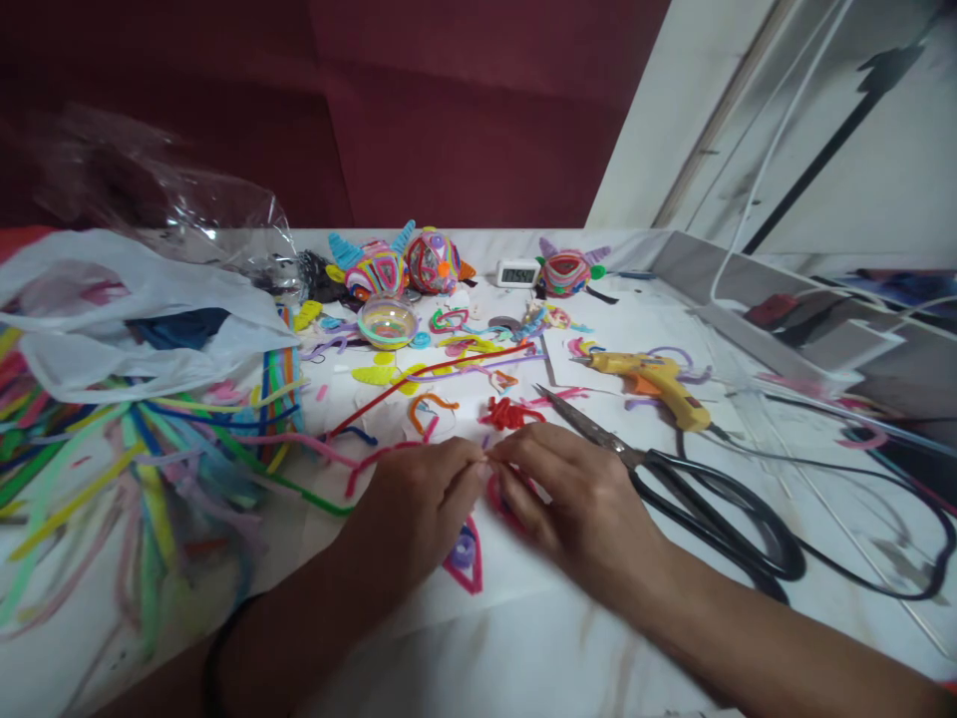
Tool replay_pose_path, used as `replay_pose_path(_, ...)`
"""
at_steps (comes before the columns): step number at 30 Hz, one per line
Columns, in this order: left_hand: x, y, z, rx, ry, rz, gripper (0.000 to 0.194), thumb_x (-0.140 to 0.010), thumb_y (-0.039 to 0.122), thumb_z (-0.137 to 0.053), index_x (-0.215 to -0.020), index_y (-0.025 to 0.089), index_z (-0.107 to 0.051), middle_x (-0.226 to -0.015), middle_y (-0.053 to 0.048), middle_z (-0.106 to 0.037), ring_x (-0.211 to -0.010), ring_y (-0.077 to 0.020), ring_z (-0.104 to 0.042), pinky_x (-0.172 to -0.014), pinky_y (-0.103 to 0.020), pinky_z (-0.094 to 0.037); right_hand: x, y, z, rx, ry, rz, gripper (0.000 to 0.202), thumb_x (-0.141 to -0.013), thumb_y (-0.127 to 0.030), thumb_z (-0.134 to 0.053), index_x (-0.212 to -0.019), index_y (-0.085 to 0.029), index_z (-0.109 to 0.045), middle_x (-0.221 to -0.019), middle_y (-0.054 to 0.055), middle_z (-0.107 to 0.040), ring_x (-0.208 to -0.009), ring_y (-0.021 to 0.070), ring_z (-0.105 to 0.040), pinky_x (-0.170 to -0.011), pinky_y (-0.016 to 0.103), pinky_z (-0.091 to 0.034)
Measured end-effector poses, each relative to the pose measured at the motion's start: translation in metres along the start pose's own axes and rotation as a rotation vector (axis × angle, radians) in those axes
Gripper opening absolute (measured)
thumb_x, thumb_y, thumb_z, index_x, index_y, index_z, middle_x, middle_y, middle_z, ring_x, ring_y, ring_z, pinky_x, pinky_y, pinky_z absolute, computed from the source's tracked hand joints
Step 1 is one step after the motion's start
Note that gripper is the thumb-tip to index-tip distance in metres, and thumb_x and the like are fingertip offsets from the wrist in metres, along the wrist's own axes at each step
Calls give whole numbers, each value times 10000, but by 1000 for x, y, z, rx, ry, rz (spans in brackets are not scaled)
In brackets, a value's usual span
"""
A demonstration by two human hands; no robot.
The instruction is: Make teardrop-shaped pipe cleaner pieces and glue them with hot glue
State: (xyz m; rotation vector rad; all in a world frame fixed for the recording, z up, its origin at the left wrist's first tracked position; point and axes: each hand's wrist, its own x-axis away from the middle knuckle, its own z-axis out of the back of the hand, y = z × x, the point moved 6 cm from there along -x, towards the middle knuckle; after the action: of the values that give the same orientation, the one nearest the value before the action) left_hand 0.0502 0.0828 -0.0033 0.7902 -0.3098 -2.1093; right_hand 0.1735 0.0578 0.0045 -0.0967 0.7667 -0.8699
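Head view: left hand (423, 494) and right hand (579, 489) meet above white paper (419, 600), fingertips pinched closed together; what they grip is too small and blurred to tell; a pink pipe-cleaner outline (477, 573) around a purple coil (463, 549) lies near the left hand; black-handled scissors (632, 458) lie beside the right hand, the yellow glue gun (662, 384) beyond.

Legible text: small white digital display (518, 273), on the table (635, 319) beyond the grip and slightly right. Dark digits, apparently 1754; trailing part blurred, reading uncertain.
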Motion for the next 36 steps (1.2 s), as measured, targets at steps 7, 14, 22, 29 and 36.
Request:
replay_pose_path(7, 4, 1, 2, -140, 32, 14, 161, -822, 204, -544, -696, 161, -634, -489, 36, -567, -444, -112, -544, -485, -225, -372, 2, 4, -6, 122, -23, 11, 252, -954, -185, -434, -835, -108, -642, -744, 79, -586, -691, 162, -561, -627, 285, -469)
replay_pose_path(14, 5, 6, 1, -184, 39, -53, 221, -842, 158, -457, -676, 162, -603, -505, 22, -586, -463, -113, -577, -481, -221, -363, 3, -2, -9, 139, -64, 48, 242, -936, -149, -440, -867, -74, -659, -659, 48, -540, -591, 147, -501, -545, 271, -379)
replay_pose_path(22, 7, 10, 3, -214, 124, -55, 257, -827, 160, -452, -578, 188, -505, -453, 43, -540, -404, -87, -502, -446, -209, -316, 2, -7, -2, -10, 52, -83, 247, -903, -169, -467, -702, -121, -602, -579, -6, -508, -489, 80, -430, -490, 219, -317)
replay_pose_path(29, 9, 10, 0, -249, 93, -126, 231, -889, 174, -445, -737, 153, -618, -602, -19, -669, -545, -150, -647, -521, -238, -437, -2, 1, -2, -123, 61, -208, 215, -856, -153, -497, -661, -142, -588, -528, -42, -476, -462, 56, -395, -455, 191, -297)
replay_pose_path(36, 11, 16, -1, -307, 120, -198, 292, -906, 125, -382, -720, 152, -606, -581, -21, -655, -501, -144, -631, -485, -235, -433, 0, 8, -4, -247, 51, -340, 211, -837, -178, -509, -645, -139, -586, -530, -34, -486, -469, 62, -395, -459, 198, -305)
